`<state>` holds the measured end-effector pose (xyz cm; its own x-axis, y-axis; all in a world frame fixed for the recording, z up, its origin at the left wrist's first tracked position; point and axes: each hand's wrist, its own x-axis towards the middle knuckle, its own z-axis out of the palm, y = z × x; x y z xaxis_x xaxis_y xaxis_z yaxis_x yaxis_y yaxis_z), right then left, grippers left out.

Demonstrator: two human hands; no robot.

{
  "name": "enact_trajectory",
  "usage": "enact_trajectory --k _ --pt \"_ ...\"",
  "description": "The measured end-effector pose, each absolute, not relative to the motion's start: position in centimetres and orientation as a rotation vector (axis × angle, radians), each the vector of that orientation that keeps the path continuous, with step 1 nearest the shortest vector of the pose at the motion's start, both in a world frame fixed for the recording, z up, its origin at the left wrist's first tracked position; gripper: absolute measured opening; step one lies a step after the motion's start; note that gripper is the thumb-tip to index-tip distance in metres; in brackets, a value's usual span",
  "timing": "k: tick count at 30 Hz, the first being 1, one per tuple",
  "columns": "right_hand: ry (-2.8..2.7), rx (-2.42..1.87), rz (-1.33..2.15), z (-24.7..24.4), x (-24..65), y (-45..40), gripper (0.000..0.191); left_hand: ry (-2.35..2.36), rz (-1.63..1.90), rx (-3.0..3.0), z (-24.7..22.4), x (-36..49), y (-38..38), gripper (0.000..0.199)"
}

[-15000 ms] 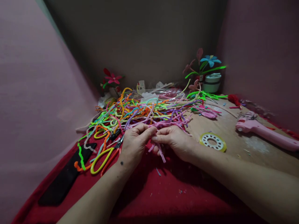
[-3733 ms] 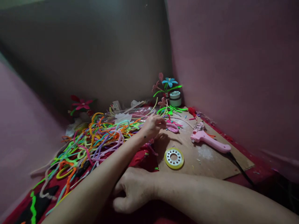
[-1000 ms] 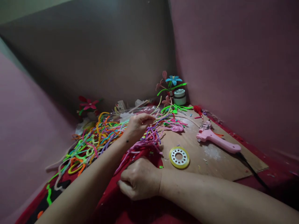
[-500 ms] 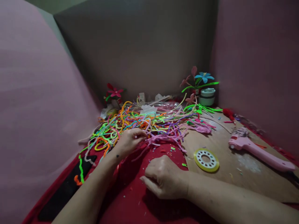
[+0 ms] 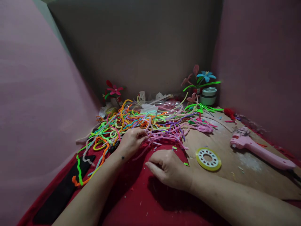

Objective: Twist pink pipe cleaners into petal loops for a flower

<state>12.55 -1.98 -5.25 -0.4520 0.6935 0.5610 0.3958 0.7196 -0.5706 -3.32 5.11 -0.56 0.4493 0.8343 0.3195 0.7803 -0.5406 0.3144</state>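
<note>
A tangled pile of coloured pipe cleaners [image 5: 141, 121] spreads over the red cloth [image 5: 131, 201]. My left hand [image 5: 133, 141] is at the pile's front edge, its fingers curled together beside pink stems; what they pinch, if anything, is too small to name. Nearer to me, my right hand [image 5: 168, 168] hovers over the cloth with its fingers closed and the thumb pressed alongside. Whatever may be inside it is hidden. To its right, a roll of yellow tape [image 5: 208, 159] lies on a brown board [image 5: 225, 179].
A pink glue gun [image 5: 263, 153] lies at the right on the board. Behind the pile stand a blue flower [image 5: 206, 76], a pale green jar [image 5: 208, 96] and a dark pink flower [image 5: 115, 90]. A black flat object [image 5: 61, 194] lies at the left.
My right hand has risen slightly and turned a little. My left hand stays near the pile, with its fingers curled closer. The view has shifted slightly.
</note>
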Motion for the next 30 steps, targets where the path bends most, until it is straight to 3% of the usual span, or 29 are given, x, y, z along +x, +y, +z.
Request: enact_trajectory --k 2,6,12,17,22,30 --pt "-1.946 -0.841 0.557 -5.0 12.7 -1.6 0.016 1.428 0.721 2.512 -0.2 -3.1 4.8 0.013" --pt "-1.68 -0.927 0.692 -4.8 12.9 -0.5 0.03 1.462 0.821 2.523 0.5 -2.8 4.0 0.015" --pt "-1.341 -1.007 1.074 -5.5 13.0 1.6 0.026 1.291 1.18 2.677 0.5 -3.1 3.5 0.01" --pt "-1.095 -0.955 1.275 -5.2 13.4 1.9 0.038 1.271 1.327 2.391 0.3 -3.1 3.2 0.012" --pt "-0.965 -0.775 1.458 -4.1 13.8 1.1 0.035 1.294 1.185 2.33 0.0 -3.0 3.5 0.017" --pt "-0.797 -0.574 1.359 -3.2 14.2 1.9 0.026 1.454 0.58 2.812 0.7 -2.5 2.5 0.021"
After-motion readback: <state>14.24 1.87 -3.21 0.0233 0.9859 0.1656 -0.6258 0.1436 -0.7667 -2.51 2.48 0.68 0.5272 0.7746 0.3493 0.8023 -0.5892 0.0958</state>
